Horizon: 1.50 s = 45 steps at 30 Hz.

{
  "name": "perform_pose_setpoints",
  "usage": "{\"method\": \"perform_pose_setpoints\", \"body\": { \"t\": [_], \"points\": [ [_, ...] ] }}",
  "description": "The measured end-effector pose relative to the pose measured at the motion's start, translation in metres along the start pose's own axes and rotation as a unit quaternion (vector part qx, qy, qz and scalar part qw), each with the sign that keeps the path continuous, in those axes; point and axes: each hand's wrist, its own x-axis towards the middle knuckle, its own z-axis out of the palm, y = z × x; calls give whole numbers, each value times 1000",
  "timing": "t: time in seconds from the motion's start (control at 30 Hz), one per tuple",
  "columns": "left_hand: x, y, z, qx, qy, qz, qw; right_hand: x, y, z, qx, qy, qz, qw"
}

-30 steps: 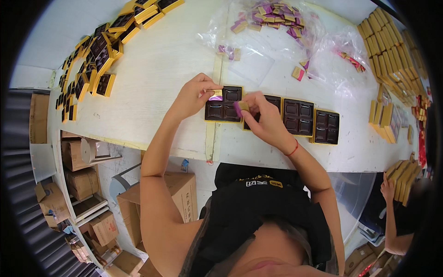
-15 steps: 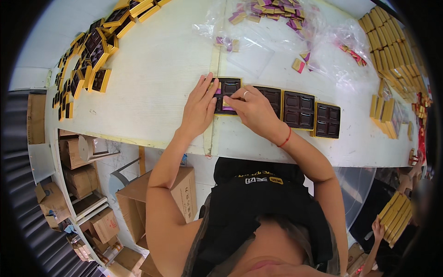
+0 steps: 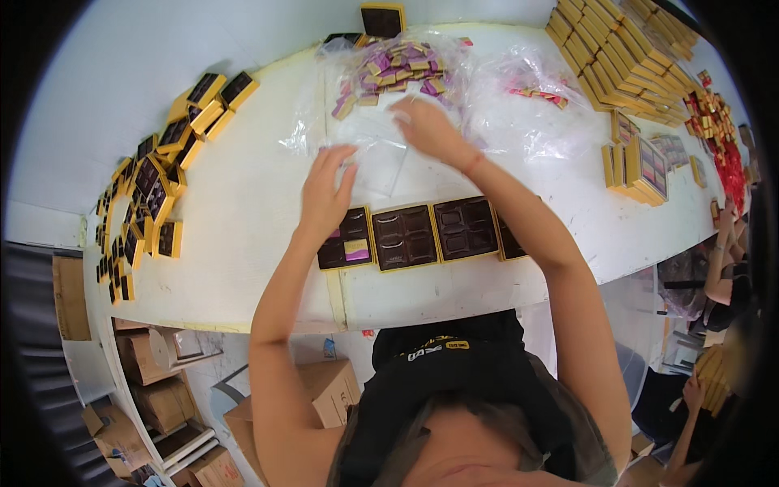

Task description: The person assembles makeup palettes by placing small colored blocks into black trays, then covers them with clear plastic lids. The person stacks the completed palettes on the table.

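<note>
Four shallow gold-edged boxes with dark moulded trays stand side by side on the table. In the leftmost box (image 3: 357, 227), a small gold-and-purple wrapped piece (image 3: 355, 250) fills a front compartment, and another peeks out beside my left wrist. My left hand (image 3: 326, 195) hovers over that box's far side, fingers stretched and thumb apart, holding nothing visible. Farther out, my right hand (image 3: 430, 130) is at the near edge of a heap of wrapped pieces (image 3: 402, 69) on clear plastic; its fingertips are blurred. My right forearm partly covers the rightmost box (image 3: 511, 241).
Many dark-trayed boxes (image 3: 150, 178) are piled at the left. Clear plastic with red-and-pink pieces (image 3: 540, 93) lies at the back right, near stacked gold boxes (image 3: 621, 69). Filled boxes (image 3: 645, 170) stand at the right. Another person's hand (image 3: 694, 391) holds gold boxes at lower right.
My right hand has left the leftmost box and moved away to the heap. My left hand has lifted from that box's edge. The view has shifted, showing more of the table's back.
</note>
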Motion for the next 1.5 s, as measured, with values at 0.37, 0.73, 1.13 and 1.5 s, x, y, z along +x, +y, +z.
{"method": "perform_pose_setpoints", "body": {
  "t": [0.37,0.73,1.13,1.5],
  "points": [
    [161,-79,116,212,5,-25,977,33,91,-2,-156,-42,326,932],
    [48,13,37,-33,56,-50,997,2,8,-68,353,-89,272,891],
    [-43,21,-7,-295,-151,-211,919,-115,-106,-71,366,-193,243,877],
    [-37,29,-10,-97,-269,-147,947,-132,-133,-56,119,-122,131,977]
  ]
}}
